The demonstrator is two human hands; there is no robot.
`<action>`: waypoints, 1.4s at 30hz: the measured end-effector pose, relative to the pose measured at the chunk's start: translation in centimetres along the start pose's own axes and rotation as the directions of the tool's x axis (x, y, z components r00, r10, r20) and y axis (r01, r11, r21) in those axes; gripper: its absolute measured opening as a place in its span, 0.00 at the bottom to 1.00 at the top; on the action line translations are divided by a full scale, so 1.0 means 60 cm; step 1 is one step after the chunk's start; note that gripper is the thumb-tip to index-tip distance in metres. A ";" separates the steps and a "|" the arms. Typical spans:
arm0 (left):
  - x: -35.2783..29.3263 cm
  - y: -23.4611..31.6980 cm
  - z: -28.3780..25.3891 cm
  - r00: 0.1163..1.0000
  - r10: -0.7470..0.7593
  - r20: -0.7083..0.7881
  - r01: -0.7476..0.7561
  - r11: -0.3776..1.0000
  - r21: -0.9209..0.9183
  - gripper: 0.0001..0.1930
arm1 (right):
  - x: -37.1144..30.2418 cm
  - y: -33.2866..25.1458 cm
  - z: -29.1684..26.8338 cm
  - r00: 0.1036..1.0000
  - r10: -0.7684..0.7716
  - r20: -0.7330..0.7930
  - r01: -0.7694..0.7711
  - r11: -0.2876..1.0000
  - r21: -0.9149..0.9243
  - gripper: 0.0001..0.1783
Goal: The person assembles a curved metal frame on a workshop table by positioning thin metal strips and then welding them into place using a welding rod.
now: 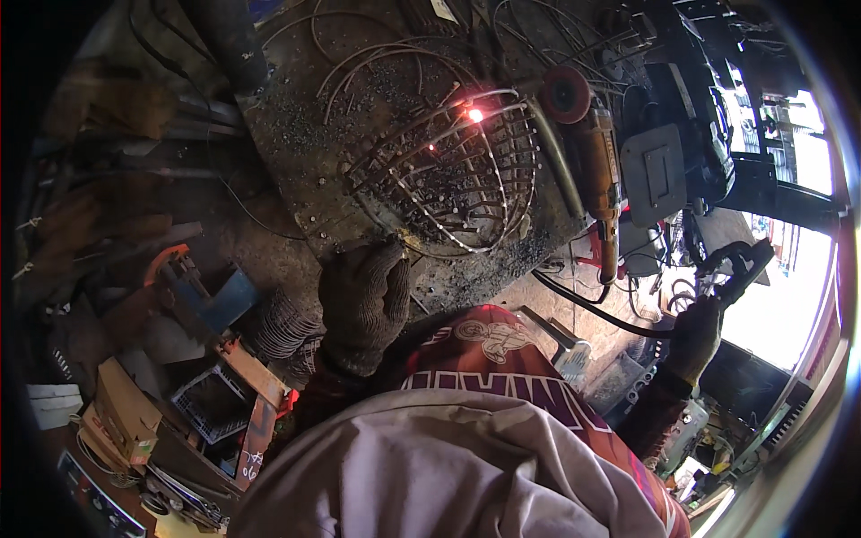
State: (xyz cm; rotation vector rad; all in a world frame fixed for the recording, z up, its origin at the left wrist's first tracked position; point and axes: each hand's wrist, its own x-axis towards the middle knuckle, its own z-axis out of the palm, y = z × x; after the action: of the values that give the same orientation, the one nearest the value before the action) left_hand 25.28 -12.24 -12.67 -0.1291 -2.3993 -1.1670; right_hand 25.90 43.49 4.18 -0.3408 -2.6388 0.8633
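A rounded metal rod frame, built of bent bars and cross rods, lies on the dark workbench. A bright weld spot glows on its far side, and a smaller red spot shows to the left of it. My left hand, in a dark knit glove, has its fingers closed at the frame's near-left edge; the fingertips are partly hidden. Out to the right, away from the frame, my gloved right hand is wrapped round a black welding electrode holder. Its black cable runs from the hand toward the bench.
An angle grinder with a reddish disc lies right of the frame, beside a metal tube. A dark welding shield stands farther right. Bent rods and grit cover the bench. Coiled wire and a crate sit below left.
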 end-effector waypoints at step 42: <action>0.193 0.085 0.043 0.995 -0.087 -0.047 0.096 0.761 0.642 0.16 | 0.027 0.283 -0.001 0.833 0.526 -0.172 -0.254 0.640 0.726 0.24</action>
State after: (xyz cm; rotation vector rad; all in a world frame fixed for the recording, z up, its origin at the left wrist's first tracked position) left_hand 15.50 -8.37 -5.19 0.2250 -2.6705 -0.3075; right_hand 26.47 57.39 -5.65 -0.8108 -1.7350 1.6489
